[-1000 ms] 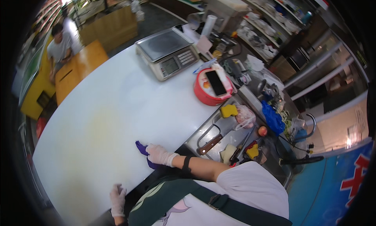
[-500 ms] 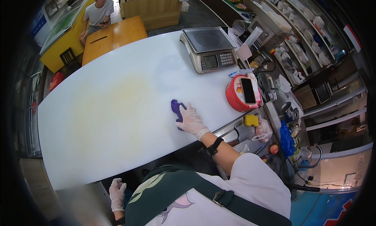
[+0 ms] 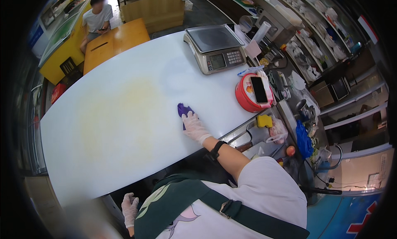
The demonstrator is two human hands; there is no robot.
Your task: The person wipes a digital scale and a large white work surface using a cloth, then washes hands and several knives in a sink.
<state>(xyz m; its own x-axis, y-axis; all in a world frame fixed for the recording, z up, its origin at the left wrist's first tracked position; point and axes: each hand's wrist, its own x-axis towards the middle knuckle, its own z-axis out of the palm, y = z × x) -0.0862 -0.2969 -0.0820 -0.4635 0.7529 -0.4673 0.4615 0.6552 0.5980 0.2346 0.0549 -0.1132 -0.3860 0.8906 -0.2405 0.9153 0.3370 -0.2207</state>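
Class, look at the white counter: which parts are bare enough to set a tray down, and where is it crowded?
Bare: the white counter left of the right hand and purple cloth. Crowded: the right edge, with the scale, red container and phone.

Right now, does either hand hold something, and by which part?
The right hand presses flat on the near part of a purple cloth on the white counter. The left hand holds nothing.

Head-worn fisheye, steeply downward over counter [image 3: 124, 115]
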